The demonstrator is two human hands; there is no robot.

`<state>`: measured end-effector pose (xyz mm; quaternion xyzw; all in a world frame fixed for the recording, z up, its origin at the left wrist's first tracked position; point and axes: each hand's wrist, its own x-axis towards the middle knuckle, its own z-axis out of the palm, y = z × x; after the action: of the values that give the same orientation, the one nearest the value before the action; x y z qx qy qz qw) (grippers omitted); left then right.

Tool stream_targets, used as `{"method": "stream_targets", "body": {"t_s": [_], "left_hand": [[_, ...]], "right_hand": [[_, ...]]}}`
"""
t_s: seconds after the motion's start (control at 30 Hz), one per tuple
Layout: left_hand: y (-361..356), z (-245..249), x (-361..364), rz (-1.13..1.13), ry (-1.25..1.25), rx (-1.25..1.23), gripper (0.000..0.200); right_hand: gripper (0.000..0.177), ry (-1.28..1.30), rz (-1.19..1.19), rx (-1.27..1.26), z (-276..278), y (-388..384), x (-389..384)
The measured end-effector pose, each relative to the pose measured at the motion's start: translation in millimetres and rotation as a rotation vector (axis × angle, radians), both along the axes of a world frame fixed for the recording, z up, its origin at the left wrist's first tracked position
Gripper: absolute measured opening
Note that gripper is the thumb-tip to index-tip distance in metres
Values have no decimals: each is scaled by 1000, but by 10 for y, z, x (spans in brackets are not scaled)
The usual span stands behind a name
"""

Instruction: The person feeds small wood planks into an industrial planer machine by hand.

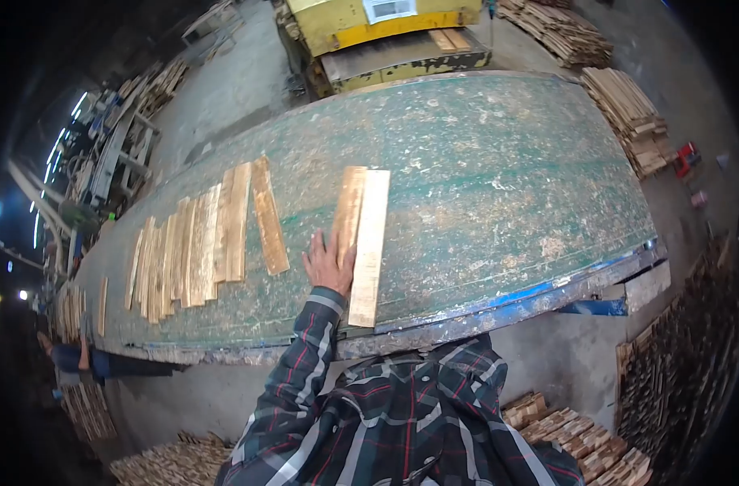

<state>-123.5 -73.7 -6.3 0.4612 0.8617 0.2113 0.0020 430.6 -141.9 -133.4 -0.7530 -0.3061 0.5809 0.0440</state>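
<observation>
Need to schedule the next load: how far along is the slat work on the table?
Done: a row of slats lies side by side on the table's left. In hand: the left hand rests against two slats apart from the row. Left: likely the piles on the floor.

At 12 o'clock the top edge cuts off the yellow machine [361,28]; toward 8 o'clock the left hand [329,263] covers one end of a plank [349,206].

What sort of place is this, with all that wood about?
Probably a woodworking shop or small sawmill: short wooden slats lie in a row on a worn green table, the left hand rests on two more slats, stacks of cut wood stand on the floor, and a yellow machine sits beyond.
</observation>
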Motion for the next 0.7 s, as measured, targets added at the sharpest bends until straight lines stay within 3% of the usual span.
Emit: {"method": "stream_targets", "body": {"t_s": [0.07, 0.2, 0.3, 0.37, 0.53, 0.7], "left_hand": [[-101, 11, -311, 41, 84, 161, 73], [-308, -5, -1188, 345, 241, 56, 73], [-322, 374, -1328, 448, 29, -209, 72], [-335, 46, -1470, 442, 72, -143, 70], [-401, -247, -1156, 254, 189, 25, 64], [-525, -211, -259, 201, 226, 66, 67]], "right_hand": [[33, -8, 12, -15, -12, 0, 50], [33, -18, 20, -40, -68, -30, 155], [33, -32, 27, -37, -63, -42, 231], [33, -34, 30, -40, -72, -58, 256], [33, -35, 36, -28, -3, -30, 378], [32, -34, 41, -16, 47, 122, 527]]}}
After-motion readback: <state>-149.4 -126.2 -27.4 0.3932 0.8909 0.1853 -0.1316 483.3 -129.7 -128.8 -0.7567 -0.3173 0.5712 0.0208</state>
